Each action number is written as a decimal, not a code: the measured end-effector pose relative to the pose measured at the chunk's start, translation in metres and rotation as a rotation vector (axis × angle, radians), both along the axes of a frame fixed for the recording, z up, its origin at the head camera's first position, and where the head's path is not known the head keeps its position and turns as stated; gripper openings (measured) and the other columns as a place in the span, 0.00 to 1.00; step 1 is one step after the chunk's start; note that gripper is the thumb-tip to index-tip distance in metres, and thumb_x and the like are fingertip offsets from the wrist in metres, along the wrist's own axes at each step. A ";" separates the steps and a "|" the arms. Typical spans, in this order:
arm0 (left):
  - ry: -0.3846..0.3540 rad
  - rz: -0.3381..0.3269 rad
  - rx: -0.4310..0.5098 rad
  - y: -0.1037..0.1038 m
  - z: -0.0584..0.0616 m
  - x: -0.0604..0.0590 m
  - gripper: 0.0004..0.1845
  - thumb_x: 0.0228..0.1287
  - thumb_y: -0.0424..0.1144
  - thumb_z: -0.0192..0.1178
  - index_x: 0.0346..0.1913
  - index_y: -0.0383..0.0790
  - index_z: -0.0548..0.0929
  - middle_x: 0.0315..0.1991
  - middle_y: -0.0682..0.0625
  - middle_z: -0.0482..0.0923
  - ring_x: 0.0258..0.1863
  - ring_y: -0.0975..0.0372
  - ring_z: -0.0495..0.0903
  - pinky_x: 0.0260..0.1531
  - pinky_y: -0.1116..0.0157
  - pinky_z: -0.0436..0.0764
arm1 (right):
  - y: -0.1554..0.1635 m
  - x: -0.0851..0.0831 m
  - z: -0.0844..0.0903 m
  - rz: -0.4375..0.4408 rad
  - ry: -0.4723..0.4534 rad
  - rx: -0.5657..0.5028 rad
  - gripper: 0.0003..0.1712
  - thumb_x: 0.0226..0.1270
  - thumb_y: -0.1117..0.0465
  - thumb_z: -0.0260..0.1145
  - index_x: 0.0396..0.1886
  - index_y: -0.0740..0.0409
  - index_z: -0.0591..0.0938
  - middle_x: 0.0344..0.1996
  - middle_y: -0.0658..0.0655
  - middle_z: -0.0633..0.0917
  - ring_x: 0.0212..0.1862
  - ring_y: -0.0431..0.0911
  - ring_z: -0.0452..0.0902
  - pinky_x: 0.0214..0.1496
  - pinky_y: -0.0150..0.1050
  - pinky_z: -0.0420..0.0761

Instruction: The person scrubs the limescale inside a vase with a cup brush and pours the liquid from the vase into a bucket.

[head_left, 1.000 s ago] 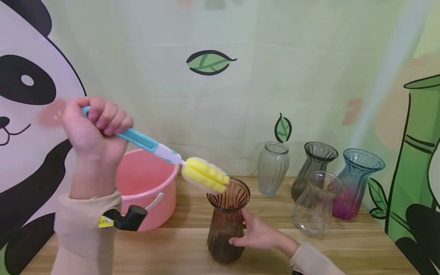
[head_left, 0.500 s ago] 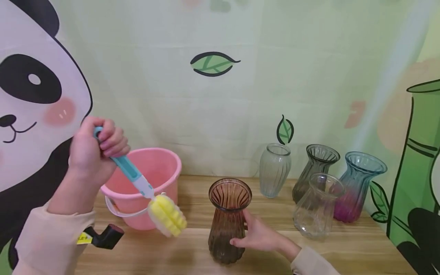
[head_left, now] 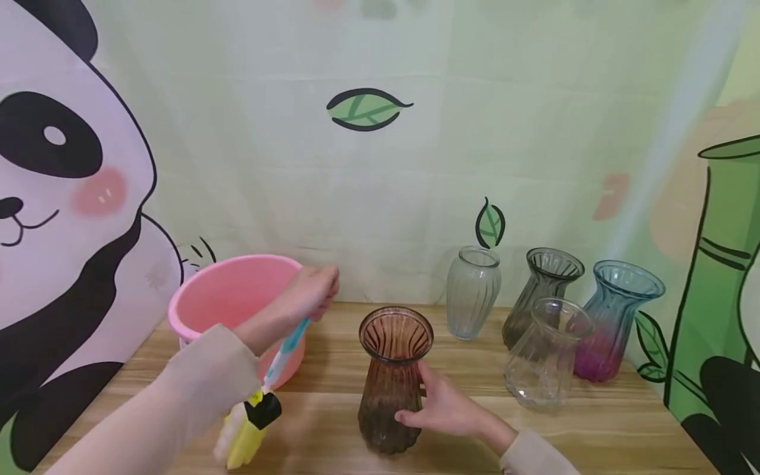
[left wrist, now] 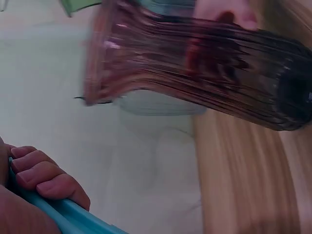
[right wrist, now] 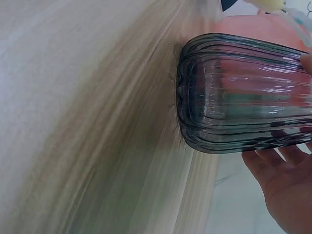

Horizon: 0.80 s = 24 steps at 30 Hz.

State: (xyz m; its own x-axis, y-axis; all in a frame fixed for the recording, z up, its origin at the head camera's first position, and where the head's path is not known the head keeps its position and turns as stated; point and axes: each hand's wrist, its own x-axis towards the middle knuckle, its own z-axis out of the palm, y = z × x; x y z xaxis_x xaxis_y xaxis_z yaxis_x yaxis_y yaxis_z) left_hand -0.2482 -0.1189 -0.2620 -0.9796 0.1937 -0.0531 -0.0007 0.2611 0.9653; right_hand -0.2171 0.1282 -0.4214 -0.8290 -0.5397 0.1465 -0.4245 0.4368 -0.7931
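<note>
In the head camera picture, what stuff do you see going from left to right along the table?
Pink bucket → yellow sponge brush → brown vase → frosted vase → clear vase → blue-and-purple vase.

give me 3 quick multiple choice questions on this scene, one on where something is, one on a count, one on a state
1. Where does the pink bucket stand?
A. at the back left of the table
B. to the right of the blue vase
C. inside the brown vase

2. How many glass vases are on the table?
A. three
B. five
C. seven

3. What is the right hand doing?
A. lying flat on the table
B. holding the brown vase by its side
C. gripping the brush

Answers:
1. A, the bucket sits left of the vases, near the wall.
2. B, one brown vase in front and four more at the right.
3. B, its fingers wrap the vase's body, while the left hand grips the brush.
</note>
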 end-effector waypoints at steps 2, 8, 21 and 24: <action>-0.012 0.001 -0.034 0.008 -0.014 -0.005 0.16 0.59 0.39 0.38 0.14 0.43 0.60 0.11 0.55 0.55 0.11 0.65 0.52 0.13 0.71 0.54 | 0.000 0.000 -0.001 0.000 -0.009 -0.005 0.44 0.49 0.52 0.71 0.63 0.57 0.60 0.55 0.56 0.74 0.55 0.49 0.73 0.52 0.36 0.76; -0.004 0.049 -0.181 0.025 -0.047 -0.017 0.20 0.63 0.43 0.40 0.12 0.43 0.63 0.09 0.54 0.59 0.09 0.65 0.56 0.10 0.71 0.58 | 0.000 0.001 -0.001 -0.007 -0.025 -0.001 0.46 0.50 0.50 0.71 0.64 0.58 0.58 0.56 0.57 0.74 0.55 0.50 0.73 0.51 0.36 0.76; 0.218 0.140 -0.365 0.031 -0.115 -0.049 0.09 0.60 0.34 0.53 0.39 0.31 0.70 0.21 0.45 0.77 0.15 0.63 0.76 0.18 0.69 0.75 | 0.000 0.001 -0.004 -0.023 0.043 0.012 0.44 0.49 0.50 0.71 0.63 0.57 0.60 0.53 0.55 0.76 0.53 0.48 0.76 0.50 0.35 0.76; 0.283 0.171 -0.449 0.033 -0.132 -0.052 0.08 0.54 0.31 0.56 0.35 0.31 0.70 0.21 0.45 0.76 0.16 0.61 0.76 0.20 0.68 0.74 | 0.000 0.001 -0.004 -0.029 0.039 0.018 0.46 0.49 0.49 0.71 0.64 0.57 0.59 0.54 0.56 0.76 0.53 0.49 0.76 0.49 0.35 0.76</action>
